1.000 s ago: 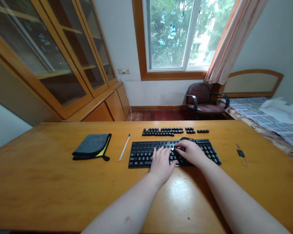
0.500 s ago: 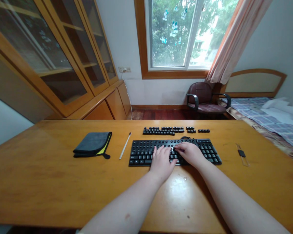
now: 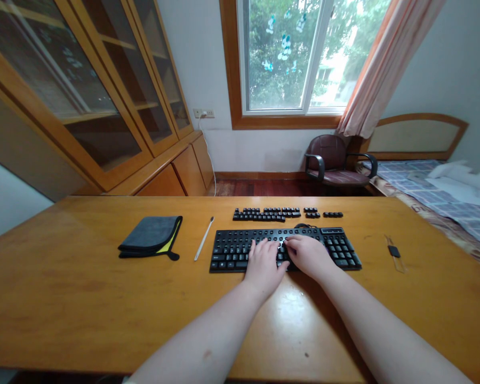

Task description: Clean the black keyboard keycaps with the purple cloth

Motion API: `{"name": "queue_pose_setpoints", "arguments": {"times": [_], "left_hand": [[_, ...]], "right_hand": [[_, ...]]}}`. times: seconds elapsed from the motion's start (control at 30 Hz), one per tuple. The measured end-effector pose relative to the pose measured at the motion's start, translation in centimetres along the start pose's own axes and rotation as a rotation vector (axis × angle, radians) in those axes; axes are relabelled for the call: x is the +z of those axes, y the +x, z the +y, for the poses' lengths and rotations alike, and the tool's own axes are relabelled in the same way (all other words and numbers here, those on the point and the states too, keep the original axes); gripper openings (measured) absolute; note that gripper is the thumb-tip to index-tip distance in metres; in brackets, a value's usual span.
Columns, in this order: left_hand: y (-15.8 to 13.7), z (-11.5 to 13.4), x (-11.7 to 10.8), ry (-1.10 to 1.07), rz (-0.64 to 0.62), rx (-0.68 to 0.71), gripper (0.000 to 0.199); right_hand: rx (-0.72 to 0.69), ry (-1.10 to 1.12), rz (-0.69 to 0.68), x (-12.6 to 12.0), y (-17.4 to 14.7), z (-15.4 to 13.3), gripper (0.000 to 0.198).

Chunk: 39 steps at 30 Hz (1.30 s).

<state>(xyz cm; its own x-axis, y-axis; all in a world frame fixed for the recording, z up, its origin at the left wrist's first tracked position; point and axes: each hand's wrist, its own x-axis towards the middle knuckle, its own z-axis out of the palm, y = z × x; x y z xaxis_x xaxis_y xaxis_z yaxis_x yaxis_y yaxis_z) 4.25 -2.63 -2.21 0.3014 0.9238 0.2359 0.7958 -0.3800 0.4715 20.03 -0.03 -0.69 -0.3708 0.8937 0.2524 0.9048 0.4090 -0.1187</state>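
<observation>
Above the desk [image 3: 72, 309], left hand [image 3: 264, 264] lies spread over the keyboard [image 3: 230, 250], right hand [image 3: 309, 254] curled, grip pressed together.

Head view: from above, near side of keyboard [image 3: 231, 250]; faces forward and down past it, moderate range.

Daylit window [image 3: 280, 58] above a maroon chair [image 3: 328, 154].

Your computer keyboard [image 3: 232, 255] is black; nearer the left edge of your tabletop [image 3: 84, 298], the cloth [image 3: 150, 233] is grey-yellow, black-edged.
</observation>
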Motion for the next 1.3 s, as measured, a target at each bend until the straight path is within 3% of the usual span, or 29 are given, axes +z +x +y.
{"name": "queue_pose_setpoints", "arguments": {"times": [0.57,0.73,1.0,1.3], "left_hand": [[0.0,0.0,0.2,0.018,-0.006,0.0,0.047],[0.0,-0.1,0.3,0.014,0.008,0.004,0.047],[-0.1,0.1,0.2,0.01,0.008,-0.003,0.046],[-0.1,0.1,0.2,0.02,0.011,0.0,0.046]], "right_hand": [[0.041,0.037,0.066,0.6,-0.2,0.6,0.026],[0.092,0.228,0.083,0.8,0.0,1.4,0.021],[0.38,0.642,0.073,0.3,0.4,3.2,0.018],[0.337,0.571,0.016,0.9,0.5,2.6,0.017]]}}
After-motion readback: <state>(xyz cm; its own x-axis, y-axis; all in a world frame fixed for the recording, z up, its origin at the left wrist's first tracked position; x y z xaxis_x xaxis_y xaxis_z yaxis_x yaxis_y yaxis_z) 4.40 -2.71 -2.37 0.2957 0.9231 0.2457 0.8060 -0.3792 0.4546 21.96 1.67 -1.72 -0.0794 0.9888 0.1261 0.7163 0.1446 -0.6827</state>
